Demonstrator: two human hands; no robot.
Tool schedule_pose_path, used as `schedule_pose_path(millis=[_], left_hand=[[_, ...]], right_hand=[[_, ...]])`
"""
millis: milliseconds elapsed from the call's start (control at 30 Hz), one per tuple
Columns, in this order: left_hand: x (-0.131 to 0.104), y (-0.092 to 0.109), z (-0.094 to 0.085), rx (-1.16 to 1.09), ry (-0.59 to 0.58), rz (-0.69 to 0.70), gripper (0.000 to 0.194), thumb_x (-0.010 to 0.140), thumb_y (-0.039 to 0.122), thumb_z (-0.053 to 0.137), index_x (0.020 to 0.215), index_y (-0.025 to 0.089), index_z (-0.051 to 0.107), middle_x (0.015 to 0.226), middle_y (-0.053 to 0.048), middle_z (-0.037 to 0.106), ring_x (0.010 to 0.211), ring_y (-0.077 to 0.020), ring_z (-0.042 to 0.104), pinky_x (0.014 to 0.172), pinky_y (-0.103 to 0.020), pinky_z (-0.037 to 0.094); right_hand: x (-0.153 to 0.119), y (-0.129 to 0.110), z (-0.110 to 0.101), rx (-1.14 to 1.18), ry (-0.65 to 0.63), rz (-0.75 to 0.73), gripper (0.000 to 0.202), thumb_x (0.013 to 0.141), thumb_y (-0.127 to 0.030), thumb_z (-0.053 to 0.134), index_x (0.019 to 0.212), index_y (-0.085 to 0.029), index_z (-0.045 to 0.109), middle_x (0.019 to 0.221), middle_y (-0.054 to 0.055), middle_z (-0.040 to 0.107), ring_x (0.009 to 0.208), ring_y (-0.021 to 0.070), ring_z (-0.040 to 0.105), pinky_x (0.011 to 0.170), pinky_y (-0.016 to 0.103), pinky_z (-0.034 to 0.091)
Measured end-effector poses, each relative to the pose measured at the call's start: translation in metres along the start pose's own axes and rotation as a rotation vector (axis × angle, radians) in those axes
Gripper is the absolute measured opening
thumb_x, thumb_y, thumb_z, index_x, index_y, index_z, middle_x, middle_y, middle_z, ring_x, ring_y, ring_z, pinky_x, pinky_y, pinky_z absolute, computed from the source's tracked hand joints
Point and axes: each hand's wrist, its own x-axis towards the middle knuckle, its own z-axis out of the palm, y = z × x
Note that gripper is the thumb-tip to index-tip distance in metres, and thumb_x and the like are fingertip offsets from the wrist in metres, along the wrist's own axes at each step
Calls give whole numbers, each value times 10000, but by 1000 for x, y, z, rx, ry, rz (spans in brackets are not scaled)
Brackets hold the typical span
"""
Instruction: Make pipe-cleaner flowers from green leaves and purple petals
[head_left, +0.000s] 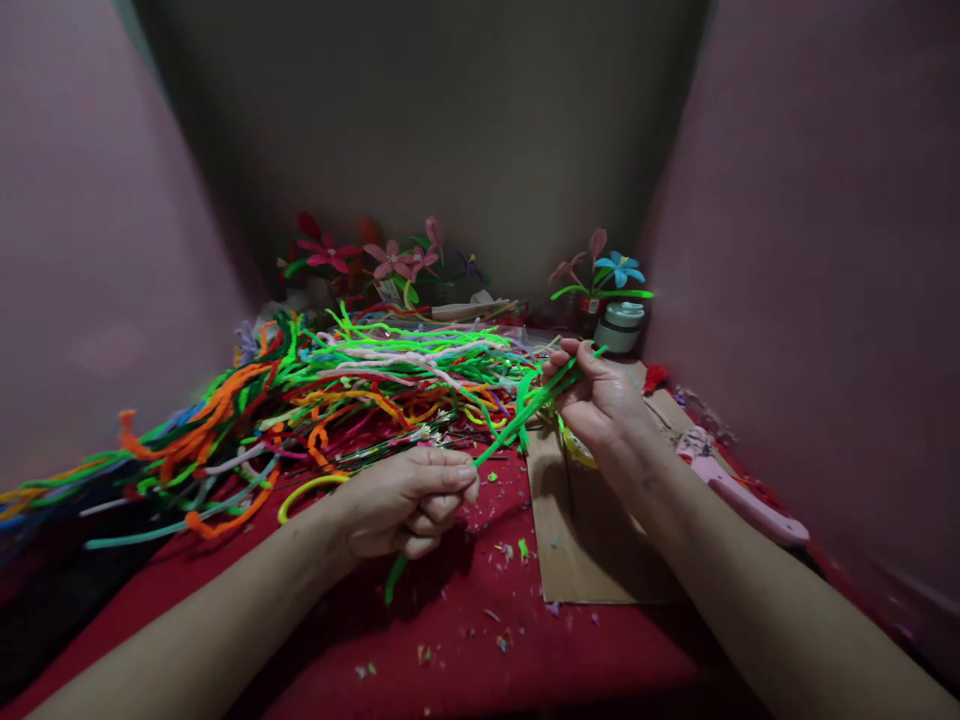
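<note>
Far left of the left hand's fingers, a heap of pipe cleaners [300, 400] in orange, green, pink and blue sprawls over the red desk [480, 650], its near edge just beyond the knuckles. A yellow loop [307, 490] lies just left of those fingers. Behind the heap, well beyond both hands, stand pink flowers [390, 258].

The left hand [409, 500] is curled into a fist, fingers [450, 485] closed tight on a green stem [517, 415]; the stem's lower end pokes out below the fist, and the rest runs up and to the right between the two hands. Small scraps [502, 550] dot the desk just right of and below the fist.

The right hand [600, 400] holds the stem's upper end, fingers [566, 365] pinched narrow around it, the tip showing just past them. Under that hand lies a sheet of cardboard [585, 550]. Just beyond its fingers sits a grey tape roll [621, 326], and behind that a blue flower [619, 268]. To the right of the wrist, a pink tool [739, 495] lies on the desk, near but apart.
</note>
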Motion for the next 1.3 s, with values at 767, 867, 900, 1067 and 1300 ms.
schedule_pose_path(millis=[767,867,900,1067,1300], left_hand=[[5,-1,-7,-181,-90,-3,175,842,182,442,712,113,535,498,34,436,351,-20,302,356,-143,286],[5,-3,-3,-151,-76,60,185,851,191,442,716,113,542,469,42,425,359,-27,319,389,-158,309],[5,-4,-2,-150,-80,78,186,852,189,441,718,112,545,473,34,446,364,-34,347,396,-164,319],[8,-7,-1,-177,-109,48,133,812,176,497,806,84,592,648,-82,644,499,-129,596,483,-227,441],[10,-11,-2,-184,-113,13,102,804,153,513,792,74,577,771,-161,696,678,-232,676,630,-354,516]], right_hand=[[22,-10,-10,-32,43,-77,349,943,-226,323,685,-150,545,637,11,656,636,106,659,632,281,560],[26,-13,-11,-9,64,-80,352,941,-224,326,674,-148,543,623,9,653,617,106,654,621,282,560],[26,-13,-12,-2,70,-79,355,941,-229,328,669,-147,542,624,11,653,618,108,654,622,285,559],[26,-15,-10,-10,41,-69,395,944,-259,295,657,-148,543,698,38,670,703,131,662,651,316,544],[27,-17,-11,-12,47,-46,407,945,-260,286,637,-147,527,663,17,666,655,115,651,622,295,523]])
